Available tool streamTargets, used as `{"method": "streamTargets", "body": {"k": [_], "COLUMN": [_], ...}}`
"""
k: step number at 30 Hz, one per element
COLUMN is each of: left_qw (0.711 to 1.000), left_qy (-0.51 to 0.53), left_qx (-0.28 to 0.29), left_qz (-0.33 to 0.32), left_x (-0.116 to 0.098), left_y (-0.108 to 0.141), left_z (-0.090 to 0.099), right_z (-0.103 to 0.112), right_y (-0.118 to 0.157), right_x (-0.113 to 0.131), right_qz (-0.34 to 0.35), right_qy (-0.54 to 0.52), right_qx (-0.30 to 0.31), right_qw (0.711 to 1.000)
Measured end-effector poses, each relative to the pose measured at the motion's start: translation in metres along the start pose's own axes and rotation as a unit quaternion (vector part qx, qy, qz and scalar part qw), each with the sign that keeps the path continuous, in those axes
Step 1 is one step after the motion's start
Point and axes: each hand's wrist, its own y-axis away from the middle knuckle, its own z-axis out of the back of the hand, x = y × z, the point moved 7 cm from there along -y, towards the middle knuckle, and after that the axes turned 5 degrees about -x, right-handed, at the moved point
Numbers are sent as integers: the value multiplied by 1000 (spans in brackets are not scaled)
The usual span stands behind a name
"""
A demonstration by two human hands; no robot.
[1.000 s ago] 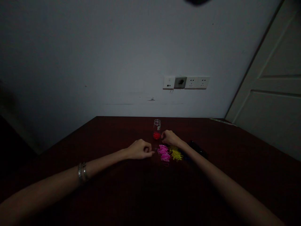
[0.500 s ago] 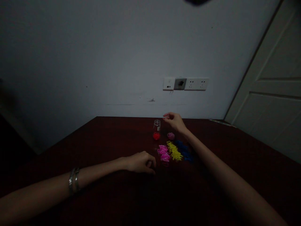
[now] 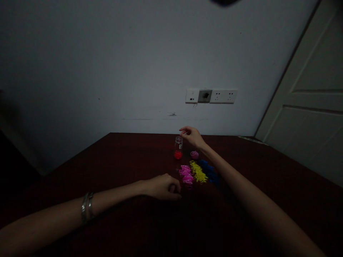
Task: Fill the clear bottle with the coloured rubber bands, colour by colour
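A clear jar (image 3: 178, 145) stands upright with red contents (image 3: 178, 155) at its bottom. My right hand (image 3: 191, 136) is at the right of the jar's mouth, thumb and fingertips brought close together; anything between them is too small to make out. On the table, my left hand (image 3: 164, 187) lies loosely curled, with nothing visible in it. Just beyond its fingers is a pile of pink rubber bands (image 3: 186, 174). Yellow rubber bands (image 3: 198, 172) and dark blue rubber bands (image 3: 209, 170) lie in piles to the right, the blue ones beside my right forearm.
A small rounded pink object (image 3: 194, 155) sits right of the jar, behind the yellow pile. The dark red table (image 3: 128, 153) meets a pale wall carrying sockets (image 3: 222, 96). At the right is a white panelled door (image 3: 308, 117). Lighting is dim.
My right hand has moved left, up to the jar's mouth. My left hand has shifted slightly right, closer to the pink rubber bands. The jar and piles stay where they were.
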Motion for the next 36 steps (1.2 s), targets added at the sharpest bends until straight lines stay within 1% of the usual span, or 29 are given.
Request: {"method": "streamTargets", "body": {"k": [4, 8, 11, 14, 18, 22, 26, 30, 34, 36], "left_qw": [999, 998, 998, 997, 998, 998, 997, 996, 996, 994], "left_qy": [-34, -25, -7, 7, 29, -19, -54, -56, -78, -94], "left_qx": [43, 59, 66, 66, 54, 50, 49, 52, 35, 38], "left_qz": [5, -9, -21, -27, -17, -16, -22, -33, -30, -30], "left_x": [-5, -6, -6, -5, -7, -10, -11, -10, -7, -8], "left_y": [3, 2, 0, -1, -3, -5, -8, -12, -16, -17], "left_z": [-1, -3, -4, -4, -4, -7, -9, -9, -6, -5], "right_z": [8, 22, 38, 58, 87, 115, 139, 155, 161, 163], "right_y": [1, 8, 18, 30, 48, 65, 81, 95, 105, 110], "right_x": [3, 3, -5, -19, -44, -71, -105, -133, -146, -151], "right_qz": [13, 18, 8, -17, -55, -69, -92, -125, -144, -155], "right_qy": [13, 4, 2, 5, 17, 59, 82, 102, 103, 87], "right_qx": [-13, -16, -20, -34, -60, -90, -117, -142, -164, -174], "right_qw": [1000, 1000, 1000, 999, 997, 992, 985, 977, 971, 969]}}
